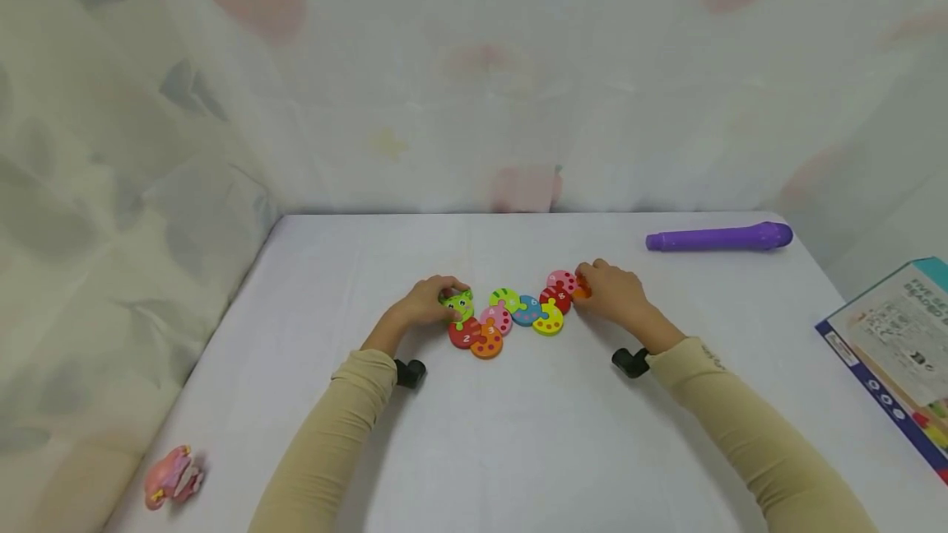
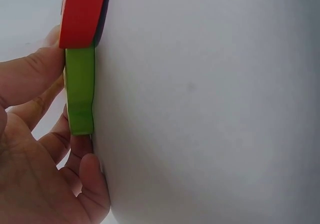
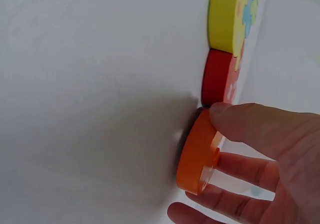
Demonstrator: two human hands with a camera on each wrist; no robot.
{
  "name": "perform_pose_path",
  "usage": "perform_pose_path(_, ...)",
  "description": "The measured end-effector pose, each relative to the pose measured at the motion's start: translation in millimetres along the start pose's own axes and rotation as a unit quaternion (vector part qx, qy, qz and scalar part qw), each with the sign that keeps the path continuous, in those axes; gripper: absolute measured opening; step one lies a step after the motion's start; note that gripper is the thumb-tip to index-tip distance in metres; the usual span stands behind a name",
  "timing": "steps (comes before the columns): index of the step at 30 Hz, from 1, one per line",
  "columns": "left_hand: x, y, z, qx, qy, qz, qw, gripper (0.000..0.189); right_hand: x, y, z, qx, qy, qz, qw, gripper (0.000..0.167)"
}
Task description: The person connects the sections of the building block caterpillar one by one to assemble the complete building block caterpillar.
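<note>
A caterpillar of numbered puzzle pieces winds across the white table (image 1: 511, 418). At its left end, my left hand (image 1: 425, 303) holds the green head piece (image 1: 457, 308) between thumb and fingers; this piece adjoins the red piece (image 1: 463, 333). My right hand (image 1: 616, 296) pinches an orange puzzle piece (image 3: 194, 151) at the right end. In the right wrist view, that piece tilts off the table, its upper edge beside a dark red piece (image 3: 216, 78). Pink, another orange, green, blue and yellow (image 1: 548, 320) pieces interlock between the hands.
A purple toy microphone (image 1: 718, 238) lies at the back right. On the right edge is a box (image 1: 899, 344) with printed sides. A pink toy figure (image 1: 172, 477) lies at the front left. Patterned cloth (image 1: 481, 105) hangs behind the table.
</note>
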State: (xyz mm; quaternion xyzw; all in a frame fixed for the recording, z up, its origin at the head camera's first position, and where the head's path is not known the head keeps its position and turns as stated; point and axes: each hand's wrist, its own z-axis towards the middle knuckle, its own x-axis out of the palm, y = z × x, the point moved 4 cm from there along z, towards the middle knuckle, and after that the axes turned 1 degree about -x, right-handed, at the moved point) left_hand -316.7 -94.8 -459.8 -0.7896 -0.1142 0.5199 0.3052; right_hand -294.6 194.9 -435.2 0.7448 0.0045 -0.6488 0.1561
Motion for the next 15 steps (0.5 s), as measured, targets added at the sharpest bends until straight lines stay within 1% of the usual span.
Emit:
perform_pose_path(4, 1.7, -0.6, 2.0, 0.003, 0.003, -0.004, 1.0, 0.047, 4.2, -4.1, 0.5, 0.007, 0.006, -0.001, 1.0, 0.05)
perform_pose_path(8, 2.7, 0.8, 3.1, 0.004, 0.002, -0.001, 1.0, 0.047, 8.7, -5.3, -2.0, 0.011, 0.006, 0.012, 0.9999, 0.053)
perform_pose_path(12, 4.6, 2.5, 1.3, -0.008, 0.006, 0.021, 0.9997, 0.051, 11.9, -6.8, -6.0, 0.015, 0.008, 0.022, 0.9996, 0.061)
perform_pose_path(15, 5.4, 1.7, -1.6, -0.017, 0.011, 0.045, 0.9988, 0.062, 8.0, -9.0, -10.8, 0.013, -0.012, 0.025, 0.9995, 0.065)
